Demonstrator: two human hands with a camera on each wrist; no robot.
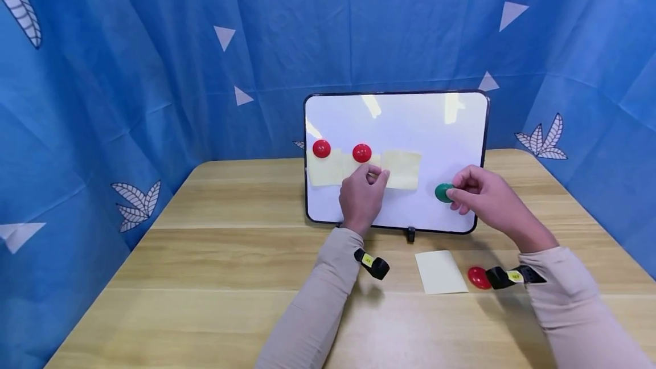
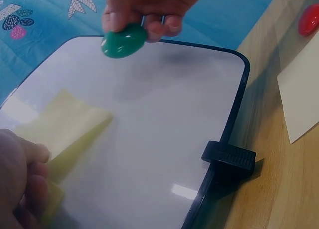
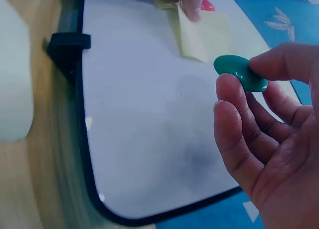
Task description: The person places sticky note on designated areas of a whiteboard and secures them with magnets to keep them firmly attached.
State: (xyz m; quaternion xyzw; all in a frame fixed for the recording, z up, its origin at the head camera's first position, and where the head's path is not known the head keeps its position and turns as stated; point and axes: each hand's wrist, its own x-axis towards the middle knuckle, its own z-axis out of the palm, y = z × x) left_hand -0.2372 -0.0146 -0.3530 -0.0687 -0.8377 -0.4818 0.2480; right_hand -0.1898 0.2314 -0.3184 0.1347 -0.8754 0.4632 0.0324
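Observation:
My left hand [image 1: 363, 195] pinches the left edge of a pale yellow sticky note [image 1: 402, 169] at the whiteboard [image 1: 430, 135]. In the left wrist view that note [image 2: 70, 121] stands partly off the board, its lower edge lifted. Between thumb and fingers, my right hand [image 1: 482, 195] holds a round green magnet [image 1: 443, 192] in front of the board's lower right part; the right wrist view shows the magnet [image 3: 241, 73] tilted. Two more yellow notes, the left one [image 1: 325, 169] and the middle one partly behind my left hand, sit under red magnets [image 1: 321, 148].
On the wooden table [image 1: 205, 261] before the board lie a loose pale note [image 1: 442, 272] and a red magnet [image 1: 479, 278], partly under the right wrist's strap. Black feet [image 1: 411, 234] support the board. A blue patterned curtain [image 1: 287, 44] hangs behind and at the sides.

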